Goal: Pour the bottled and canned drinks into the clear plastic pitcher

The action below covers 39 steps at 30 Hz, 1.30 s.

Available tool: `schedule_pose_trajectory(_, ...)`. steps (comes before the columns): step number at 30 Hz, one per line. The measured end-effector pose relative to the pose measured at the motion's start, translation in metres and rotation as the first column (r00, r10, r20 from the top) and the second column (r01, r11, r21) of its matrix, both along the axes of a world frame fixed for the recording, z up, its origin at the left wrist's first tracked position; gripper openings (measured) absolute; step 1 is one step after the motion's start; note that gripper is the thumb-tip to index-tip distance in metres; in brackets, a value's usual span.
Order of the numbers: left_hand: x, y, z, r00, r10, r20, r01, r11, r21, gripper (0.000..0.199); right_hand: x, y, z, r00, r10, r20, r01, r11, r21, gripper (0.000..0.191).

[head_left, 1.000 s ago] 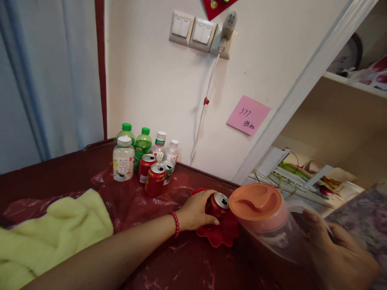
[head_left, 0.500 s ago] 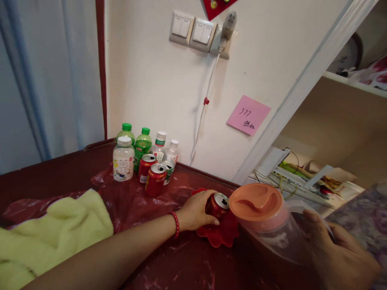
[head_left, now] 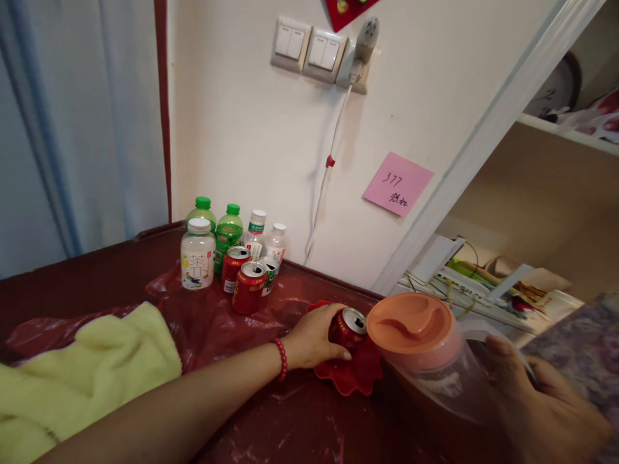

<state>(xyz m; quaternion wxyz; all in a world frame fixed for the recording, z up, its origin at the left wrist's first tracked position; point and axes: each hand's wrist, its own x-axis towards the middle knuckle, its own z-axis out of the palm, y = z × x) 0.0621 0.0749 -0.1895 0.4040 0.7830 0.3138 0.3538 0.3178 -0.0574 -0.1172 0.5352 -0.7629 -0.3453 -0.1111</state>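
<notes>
Left hand [head_left: 309, 340] has its fingers and thumb curled round a red can [head_left: 352, 325] over the red dish [head_left: 351, 379], near the table [head_left: 120, 261]'s far edge. Right hand [head_left: 546, 403] is closed on the pitcher [head_left: 411, 322] handle; basically nothing's moved just now, so both grips look settled.

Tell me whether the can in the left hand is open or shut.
Open: a dark mouth hole shows in the silver top of the red can that the left hand grips.

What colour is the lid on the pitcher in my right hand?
The pitcher lid is orange, seen best in the head view.
</notes>
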Motion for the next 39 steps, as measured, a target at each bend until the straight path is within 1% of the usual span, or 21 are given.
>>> schedule_pose_trajectory(4,0.000,0.000,0.000,1.000,0.000,0.007,0.000,1.000,-0.002,0.088,-0.001,0.000,0.001,0.998,-0.021,-0.066,0.023,0.999,0.023,0.057)
schedule_pose_trajectory(9,0.001,0.000,-0.002,1.000,0.001,0.020,0.000,1.000,-0.018,0.087,0.000,0.002,0.000,0.998,0.001,-0.063,0.002,0.999,0.050,0.059)
schedule_pose_trajectory(13,0.001,0.001,0.000,1.000,-0.004,0.009,0.005,1.000,-0.012,0.087,0.005,0.003,-0.003,1.000,-0.014,0.003,0.014,0.999,0.029,0.060)
schedule_pose_trajectory(16,0.000,0.000,0.000,1.000,0.001,0.006,-0.001,1.000,-0.010,0.087,0.007,0.003,-0.004,1.000,-0.024,-0.014,0.025,0.999,0.029,0.059)
schedule_pose_trajectory(20,0.001,-0.001,0.000,1.000,0.001,0.002,-0.001,1.000,-0.012,0.088,-0.002,0.000,0.002,0.999,-0.012,-0.051,0.014,0.999,0.032,0.056)
schedule_pose_trajectory(23,0.001,-0.001,0.001,1.000,0.002,0.006,-0.002,1.000,-0.010,0.087,-0.012,-0.003,0.008,0.999,0.011,-0.035,-0.010,1.000,0.017,0.051)
schedule_pose_trajectory(27,0.001,0.000,0.001,1.000,0.005,0.005,-0.005,1.000,-0.008,0.087,-0.018,-0.004,0.011,0.999,0.013,-0.032,-0.012,1.000,0.012,0.051)
schedule_pose_trajectory(30,0.001,0.000,0.001,1.000,0.004,0.001,-0.004,1.000,0.001,0.086,-0.013,-0.003,0.008,1.000,0.005,-0.022,-0.005,1.000,0.010,0.053)
schedule_pose_trajectory(36,0.000,-0.001,0.002,1.000,0.003,-0.014,-0.003,1.000,-0.008,0.087,0.009,0.004,-0.006,0.999,-0.044,-0.012,0.044,0.998,0.034,0.062)
schedule_pose_trajectory(39,0.000,-0.001,0.002,1.000,0.007,-0.009,-0.007,1.000,-0.010,0.087,0.008,0.004,-0.005,0.998,-0.037,-0.042,0.038,0.999,0.019,0.062)
